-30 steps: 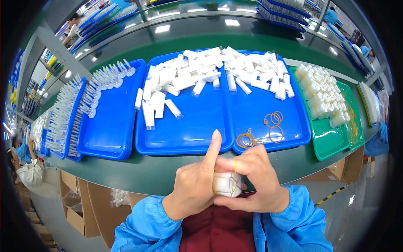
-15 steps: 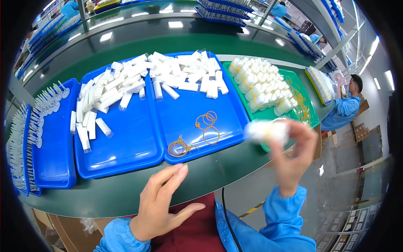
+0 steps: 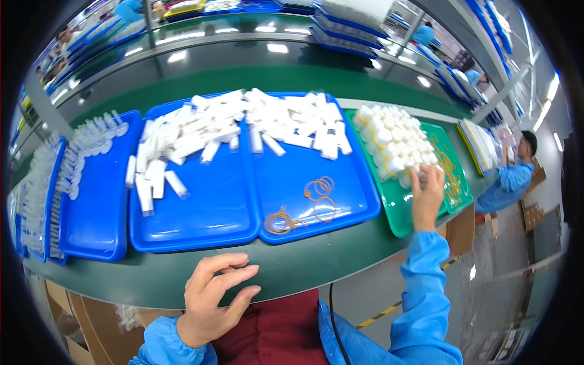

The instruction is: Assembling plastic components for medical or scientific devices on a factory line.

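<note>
A person's two bare hands are at a dark green bench (image 3: 322, 258) lined with shallow trays. The right hand (image 3: 429, 198) reaches over a green tray (image 3: 398, 214), its fingertips at the near end of rows of white bundles (image 3: 392, 140) bound with yellowish bands; whether they are clamped on one cannot be told. The left hand (image 3: 212, 298) is empty — fingers curved, thumb apart — at the bench's front edge. In the middle, a left blue tray (image 3: 198, 213) and a right blue tray (image 3: 289, 176) lie side by side, loose white packets (image 3: 188, 134) heaped across their far halves. Orange rubber bands (image 3: 281, 224) lie in the right one, toward the front. More bands are scattered in a second green tray (image 3: 439, 132), just beside the first. Farther left, another blue tray (image 3: 91, 216) holds clear plastic pieces (image 3: 78, 159).
</note>
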The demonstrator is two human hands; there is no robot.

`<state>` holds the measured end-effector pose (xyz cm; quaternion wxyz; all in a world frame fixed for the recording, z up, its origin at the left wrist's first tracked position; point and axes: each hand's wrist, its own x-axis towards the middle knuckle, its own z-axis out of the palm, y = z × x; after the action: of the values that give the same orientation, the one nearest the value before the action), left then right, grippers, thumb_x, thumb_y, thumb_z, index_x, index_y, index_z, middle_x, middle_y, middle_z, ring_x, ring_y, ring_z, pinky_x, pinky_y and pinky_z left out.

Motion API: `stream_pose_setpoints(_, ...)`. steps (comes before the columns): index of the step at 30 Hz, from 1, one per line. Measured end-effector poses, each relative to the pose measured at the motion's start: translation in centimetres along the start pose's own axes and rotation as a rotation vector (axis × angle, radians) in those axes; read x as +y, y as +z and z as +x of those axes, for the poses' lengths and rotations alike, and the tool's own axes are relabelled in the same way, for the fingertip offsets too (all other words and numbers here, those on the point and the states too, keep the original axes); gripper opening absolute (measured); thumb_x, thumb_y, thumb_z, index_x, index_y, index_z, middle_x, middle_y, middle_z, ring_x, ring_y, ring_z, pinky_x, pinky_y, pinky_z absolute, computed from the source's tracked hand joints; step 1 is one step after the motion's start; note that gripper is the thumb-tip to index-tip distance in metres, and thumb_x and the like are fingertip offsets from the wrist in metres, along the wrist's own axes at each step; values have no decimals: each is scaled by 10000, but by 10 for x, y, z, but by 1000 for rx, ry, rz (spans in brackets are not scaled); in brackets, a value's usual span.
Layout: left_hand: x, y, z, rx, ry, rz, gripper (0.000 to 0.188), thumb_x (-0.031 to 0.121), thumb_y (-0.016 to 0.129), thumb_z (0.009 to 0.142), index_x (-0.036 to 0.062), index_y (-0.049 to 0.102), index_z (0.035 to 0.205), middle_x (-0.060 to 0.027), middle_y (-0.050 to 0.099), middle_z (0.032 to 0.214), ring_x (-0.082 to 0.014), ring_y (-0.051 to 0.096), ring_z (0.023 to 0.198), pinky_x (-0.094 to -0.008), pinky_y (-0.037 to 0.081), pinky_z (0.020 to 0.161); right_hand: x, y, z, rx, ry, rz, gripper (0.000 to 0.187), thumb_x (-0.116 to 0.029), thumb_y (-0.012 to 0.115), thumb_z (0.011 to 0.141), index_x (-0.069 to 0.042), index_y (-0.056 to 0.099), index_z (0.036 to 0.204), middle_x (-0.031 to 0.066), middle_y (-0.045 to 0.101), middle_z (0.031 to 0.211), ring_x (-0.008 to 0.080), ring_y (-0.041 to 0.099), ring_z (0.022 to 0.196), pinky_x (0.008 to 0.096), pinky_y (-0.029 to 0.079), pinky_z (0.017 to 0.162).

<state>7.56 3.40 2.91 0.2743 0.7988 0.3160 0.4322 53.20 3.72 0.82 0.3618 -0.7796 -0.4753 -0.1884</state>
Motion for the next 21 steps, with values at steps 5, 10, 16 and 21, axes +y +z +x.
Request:
stream_pose_setpoints(5, -12, -53, -11, 79, -10, 160, 371, 4, 832, 743, 47, 734, 1099, -113, 687, 1091, -268, 688, 919, -358, 576, 766, -45, -41, -6, 53, -164, -20, 255, -41, 642, 965, -5, 658, 1217, 129, 612, 1250, 274, 602, 1118, 349, 499, 894)
stream_pose_setpoints(10, -33, -119, 2, 147, -62, 487, 244, 60, 765, 824, 49, 716, 1063, -134, 677, 966, -323, 676, 880, -401, 557, 749, -195, -29, -16, -364, -598, 337, 317, -29, 723, 857, -19, 661, 1168, 138, 638, 1168, 280, 610, 1007, 374, 492, 836)
stream_pose_setpoints(16, -116, -221, 24, 88, -132, 1197, 151, 80, 718, 845, 61, 654, 981, -106, 615, 883, -315, 654, 849, -424, 526, 714, -329, 69, -26, -631, -1045, 487, 283, -157, 767, 836, -45, 654, 1070, 129, 673, 979, 320, 648, 942, 446, 513, 791)
stream_pose_setpoints(21, -177, -277, 29, -67, -254, 1517, 195, 127, 730, 839, 59, 603, 970, -117, 593, 955, -302, 648, 846, -422, 534, 717, -364, 111, -47, -634, -970, 338, 304, -226, 770, 842, -22, 580, 965, 132, 684, 833, 330, 688, 774, 443, 542, 661)
